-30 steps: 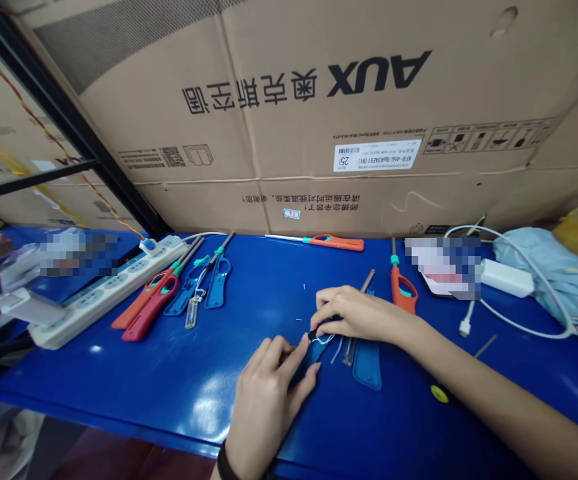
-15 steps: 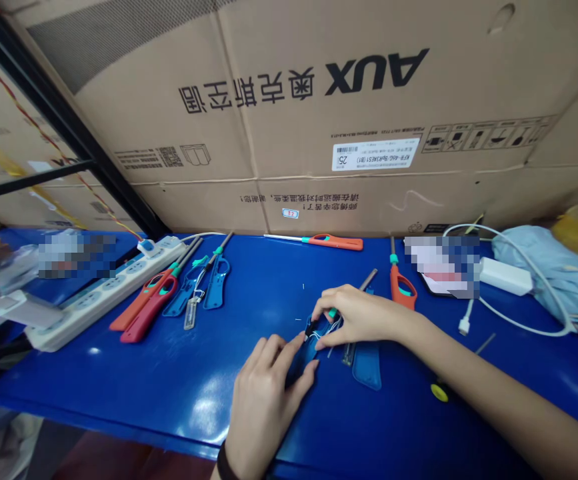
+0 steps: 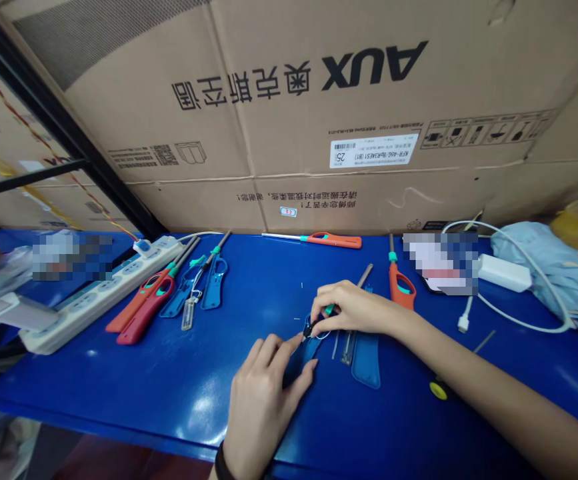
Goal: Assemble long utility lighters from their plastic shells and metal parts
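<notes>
My left hand [image 3: 269,380] is closed around a blue lighter handle half [image 3: 299,360], its index fingertip touching a small black igniter part [image 3: 309,329]. Fingers and thumb of my right hand [image 3: 346,307] pinch that black part over the shell, with a thin white wire looping below. A green piece shows under the right fingers. Beside them lie another blue handle half [image 3: 367,360] and a clear lighter fuel tank [image 3: 347,350] with a metal tube. The right hand partly covers these pieces.
Red and orange lighters [image 3: 143,300] lie by a white power strip [image 3: 103,293], near opened blue lighter parts [image 3: 213,283]. Further orange lighters [image 3: 336,241] lie at the back. A white charger [image 3: 503,273], its cable and a yellow-handled tool [image 3: 439,390] are right. Another person's hand shows far left.
My right fingers have shifted slightly left and down onto the black part, closer to my left index fingertip. The left hand keeps its hold on the shell.
</notes>
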`<state>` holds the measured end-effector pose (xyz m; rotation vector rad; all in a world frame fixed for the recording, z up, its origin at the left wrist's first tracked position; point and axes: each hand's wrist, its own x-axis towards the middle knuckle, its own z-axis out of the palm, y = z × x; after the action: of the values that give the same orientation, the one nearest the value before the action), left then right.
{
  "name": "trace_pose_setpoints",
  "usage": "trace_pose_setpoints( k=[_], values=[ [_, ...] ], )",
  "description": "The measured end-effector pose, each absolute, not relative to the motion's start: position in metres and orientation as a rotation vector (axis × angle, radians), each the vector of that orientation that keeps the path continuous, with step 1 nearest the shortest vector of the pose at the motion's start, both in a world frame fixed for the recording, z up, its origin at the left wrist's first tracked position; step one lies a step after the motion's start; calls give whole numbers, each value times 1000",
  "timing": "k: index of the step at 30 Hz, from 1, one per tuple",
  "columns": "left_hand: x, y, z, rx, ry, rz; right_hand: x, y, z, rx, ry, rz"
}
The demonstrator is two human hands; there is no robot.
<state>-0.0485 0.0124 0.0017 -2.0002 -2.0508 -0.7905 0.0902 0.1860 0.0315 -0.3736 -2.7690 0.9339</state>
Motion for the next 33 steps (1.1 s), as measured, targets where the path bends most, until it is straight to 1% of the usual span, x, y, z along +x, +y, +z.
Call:
trace_pose_setpoints(
  k=[4,10,14,18,33],
  values=[
    [-49,12,2,-1985,-2060,-790,90,185,32,-351,-2768,902],
    [-48,11,3,-1975,-2073,-794,93,184,35,-441,-2797,900],
    [-48,12,1,-1969,-2068,-772,93,180,39,-507,-2848,828],
    [-49,11,0,-1955,-2055,-758,91,176,41,-469,-2872,759],
    [-49,12,2,-1976,-2049,-743,88,182,34,-380,-2737,1008]
  ],
)
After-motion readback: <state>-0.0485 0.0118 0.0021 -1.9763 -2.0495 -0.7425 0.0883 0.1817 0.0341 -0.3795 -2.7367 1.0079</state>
